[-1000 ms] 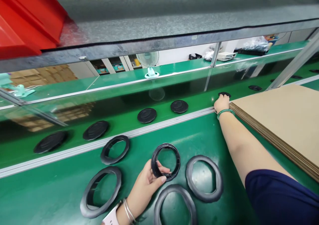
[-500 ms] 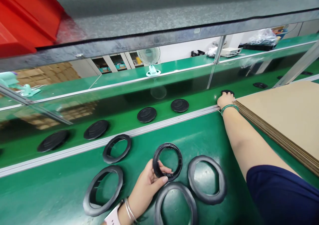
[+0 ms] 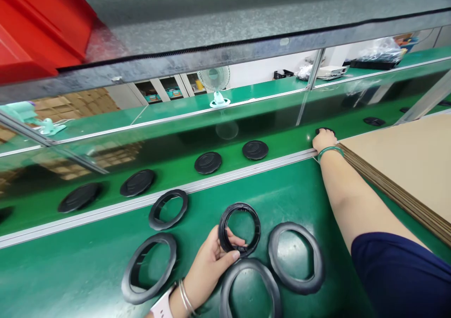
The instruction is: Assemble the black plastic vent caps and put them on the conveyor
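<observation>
We see two bare hands at a green desk (image 3: 289, 191), and we judge the work to be partway along. One glossy black ring (image 3: 257, 227) is taken up; four matte grey rings lie apart from any hand: the upper left ring (image 3: 154, 215) beside the metal rail (image 3: 225, 173), the lower left ring (image 3: 128, 284), the right ring (image 3: 318, 261) and the front ring (image 3: 275, 290). Beyond the rail, black discs (image 3: 255, 150) lie singly along a green conveyor belt (image 3: 172, 167). No disc sits in any of the five rings, so any pairing of the two kinds remains undone.

The left hand (image 3: 210, 261) reaches in from the near edge, its grip closed on the glossy ring's lower rim, thumb in front and fingers through the opening. The ring is tilted, its hole facing us, above the front ring.

The right arm stretches far forward, elbow nearly straight, past a cardboard stack (image 3: 405, 151). The right hand (image 3: 323, 141) is over the belt, fingers at a far disc (image 3: 326, 130). The hand hides most of that disc, so we cannot tell whether this grip has closed on it.
</observation>
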`<state>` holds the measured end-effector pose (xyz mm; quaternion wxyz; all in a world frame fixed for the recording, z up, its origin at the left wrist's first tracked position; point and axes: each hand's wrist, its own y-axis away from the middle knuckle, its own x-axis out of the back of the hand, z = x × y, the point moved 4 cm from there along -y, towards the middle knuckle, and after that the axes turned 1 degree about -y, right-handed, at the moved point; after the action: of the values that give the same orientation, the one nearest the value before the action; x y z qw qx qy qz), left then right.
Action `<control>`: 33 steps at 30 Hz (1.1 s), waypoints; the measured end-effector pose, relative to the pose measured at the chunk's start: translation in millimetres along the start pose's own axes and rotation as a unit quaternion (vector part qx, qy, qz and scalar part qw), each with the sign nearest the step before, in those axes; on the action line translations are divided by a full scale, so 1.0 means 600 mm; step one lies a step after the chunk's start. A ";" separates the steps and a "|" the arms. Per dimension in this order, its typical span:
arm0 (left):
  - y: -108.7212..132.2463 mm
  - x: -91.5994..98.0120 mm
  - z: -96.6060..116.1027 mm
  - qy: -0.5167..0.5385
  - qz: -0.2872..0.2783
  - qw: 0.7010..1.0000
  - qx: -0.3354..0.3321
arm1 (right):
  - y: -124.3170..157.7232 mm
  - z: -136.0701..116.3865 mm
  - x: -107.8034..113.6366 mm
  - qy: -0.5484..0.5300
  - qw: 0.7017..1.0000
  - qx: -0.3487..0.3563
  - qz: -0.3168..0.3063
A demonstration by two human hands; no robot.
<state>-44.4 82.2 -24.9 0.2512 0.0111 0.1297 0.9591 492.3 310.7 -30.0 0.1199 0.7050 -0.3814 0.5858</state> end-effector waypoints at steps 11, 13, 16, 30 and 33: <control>0.003 0.002 -0.002 0.000 0.008 1.000 0.004 | -0.003 0.003 0.003 -0.002 1.000 0.005 0.027; 0.003 0.001 -0.001 -0.001 0.008 1.000 0.006 | -0.004 0.005 0.002 0.001 1.000 -0.010 0.029; 0.003 0.000 0.000 -0.001 0.006 1.000 0.006 | -0.008 0.009 -0.001 0.005 0.999 -0.030 0.015; 0.002 -0.001 0.003 -0.005 0.002 1.000 0.006 | -0.016 0.002 0.003 0.009 1.000 -0.023 -0.006; 0.002 -0.001 0.003 -0.007 0.004 1.000 0.006 | -0.015 -0.004 0.005 -0.006 0.999 -0.026 -0.022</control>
<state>-44.1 81.4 -22.7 0.2481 0.0193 0.1334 0.9593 496.7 317.1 -24.2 0.1485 0.7134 -0.3816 0.5686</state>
